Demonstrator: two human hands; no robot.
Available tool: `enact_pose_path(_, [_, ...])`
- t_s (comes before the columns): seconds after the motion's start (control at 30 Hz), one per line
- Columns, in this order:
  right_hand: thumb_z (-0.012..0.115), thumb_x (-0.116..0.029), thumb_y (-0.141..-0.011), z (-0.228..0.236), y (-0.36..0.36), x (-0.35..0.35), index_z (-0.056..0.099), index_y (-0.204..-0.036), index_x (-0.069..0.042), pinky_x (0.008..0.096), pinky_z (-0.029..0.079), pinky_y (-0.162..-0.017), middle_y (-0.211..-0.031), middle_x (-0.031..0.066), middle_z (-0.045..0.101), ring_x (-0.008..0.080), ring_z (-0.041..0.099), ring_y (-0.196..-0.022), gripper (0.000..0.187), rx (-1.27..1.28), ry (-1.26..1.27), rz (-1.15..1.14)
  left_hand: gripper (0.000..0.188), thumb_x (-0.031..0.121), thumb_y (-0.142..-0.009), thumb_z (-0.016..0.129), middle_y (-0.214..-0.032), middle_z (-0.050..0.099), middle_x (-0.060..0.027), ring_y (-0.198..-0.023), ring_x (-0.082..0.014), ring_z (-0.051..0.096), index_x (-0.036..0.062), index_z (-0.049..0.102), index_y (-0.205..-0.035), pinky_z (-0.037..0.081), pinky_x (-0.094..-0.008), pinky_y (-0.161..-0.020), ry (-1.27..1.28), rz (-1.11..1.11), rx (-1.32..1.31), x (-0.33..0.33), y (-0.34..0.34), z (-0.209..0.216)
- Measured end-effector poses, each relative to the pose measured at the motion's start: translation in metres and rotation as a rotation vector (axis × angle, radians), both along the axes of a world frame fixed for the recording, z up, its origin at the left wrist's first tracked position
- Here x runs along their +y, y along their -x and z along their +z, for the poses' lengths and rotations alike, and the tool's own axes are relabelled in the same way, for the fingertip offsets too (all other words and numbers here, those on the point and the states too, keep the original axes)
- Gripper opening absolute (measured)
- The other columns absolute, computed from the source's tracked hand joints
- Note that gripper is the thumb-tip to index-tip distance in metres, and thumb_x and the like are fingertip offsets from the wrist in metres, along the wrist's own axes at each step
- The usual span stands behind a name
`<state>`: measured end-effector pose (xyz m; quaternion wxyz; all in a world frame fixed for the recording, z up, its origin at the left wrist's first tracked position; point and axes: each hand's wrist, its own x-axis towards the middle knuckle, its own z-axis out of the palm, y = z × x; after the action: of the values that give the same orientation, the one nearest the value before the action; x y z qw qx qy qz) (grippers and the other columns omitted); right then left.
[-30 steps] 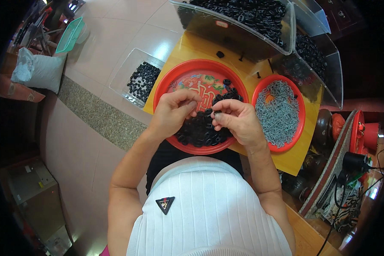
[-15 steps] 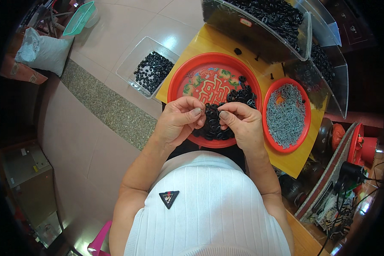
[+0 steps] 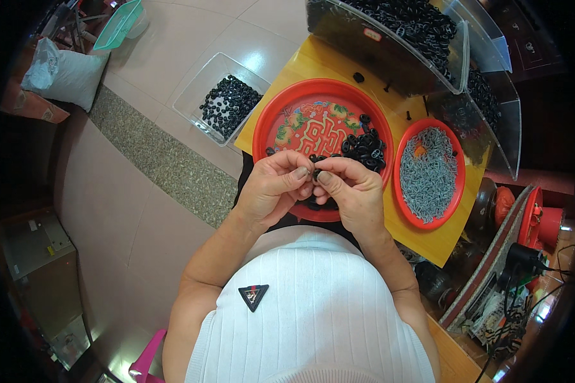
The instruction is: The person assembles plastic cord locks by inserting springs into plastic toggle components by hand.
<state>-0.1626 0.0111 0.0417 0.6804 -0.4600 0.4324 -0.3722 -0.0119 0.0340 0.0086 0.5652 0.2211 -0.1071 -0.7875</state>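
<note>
My left hand [image 3: 276, 187] and my right hand [image 3: 351, 191] meet over the near part of a round red tray [image 3: 260, 121] with a patterned bottom. Between the right thumb and fingers I pinch a small black oval plastic piece [image 3: 317, 173]. The left thumb and forefinger are pressed together against its side; whatever they grip is too small to make out. Several loose black oval pieces [image 3: 367, 148] lie heaped in the tray's right side, and more show below my hands. Right of the tray, an oval red dish [image 3: 399, 185] holds many small grey screws [image 3: 428, 182].
Clear bins [image 3: 460, 60] full of black pieces stand at the table's far right. A clear box [image 3: 188, 105] with black pieces sits left of the yellow table [image 3: 326, 56]. Single black bits lie along the table's back. A stuffed white sack [image 3: 76, 76] leans far left.
My hands have come together, the right moving left and the left slightly right, so the fingertips now meet at the black piece. The tray's contents look much the same.
</note>
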Motion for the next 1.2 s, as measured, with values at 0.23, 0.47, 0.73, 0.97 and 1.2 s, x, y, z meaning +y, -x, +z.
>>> enact_pose_path(0.23, [0.054,0.0,-0.082,0.004,-0.002,-0.002,0.055,-0.093,0.004,0.0201,0.05,-0.056,-0.076,0.0065,0.06,0.0084,0.058,-0.065,0.011,-0.046,-0.051,-0.001,0.008,0.004,-0.08,0.057,-0.079,0.057,-0.0067,-0.066,-0.0125,0.053,0.0007,0.056,-0.088,0.046,-0.0232,-0.063,0.003,0.01,-0.01,-0.001,0.001,-0.001])
enact_pose_path(0.47, [0.053,0.002,-0.08,0.007,-0.005,0.001,0.054,-0.092,0.005,0.0199,0.05,-0.057,-0.076,0.0065,0.06,0.0092,0.059,-0.067,0.012,0.046,-0.026,-0.009,0.008,0.003,-0.081,0.056,-0.079,0.058,-0.0072,-0.066,-0.0123,0.055,0.0,0.056,-0.088,0.047,-0.0227,-0.062,-0.016,0.008,-0.027,0.0,0.004,-0.004])
enact_pose_path(0.73, [0.054,0.002,-0.079,0.008,-0.006,0.003,0.055,-0.09,0.004,0.0186,0.047,-0.055,-0.074,0.0055,0.059,0.0072,0.057,-0.064,0.011,0.066,0.001,-0.039,0.008,0.002,-0.081,0.055,-0.079,0.059,-0.0077,-0.066,-0.0124,0.056,-0.0003,0.056,-0.089,0.048,-0.0222,-0.062,-0.015,0.018,-0.07,0.001,0.004,-0.005])
enact_pose_path(0.97, [0.056,0.002,-0.077,0.002,-0.006,0.003,0.057,-0.084,0.003,0.0205,0.048,-0.055,-0.069,0.0059,0.061,0.0075,0.058,-0.062,0.007,0.19,0.09,-0.063,0.008,0.001,-0.08,0.056,-0.079,0.059,-0.0072,-0.066,-0.0109,0.056,-0.0009,0.057,-0.087,0.048,-0.0209,-0.061,0.045,0.06,-0.141,0.001,0.008,-0.006])
enact_pose_path(1.2, [0.058,0.003,-0.074,-0.005,-0.003,0.005,0.057,-0.081,0.003,0.0212,0.048,-0.053,-0.067,0.0077,0.062,0.009,0.06,-0.061,0.007,0.325,0.25,-0.087,0.006,-0.001,-0.079,0.057,-0.077,0.059,-0.006,-0.065,-0.0089,0.056,-0.0017,0.058,-0.085,0.046,-0.02,-0.06,0.119,0.187,-0.451,0.005,0.014,-0.001])
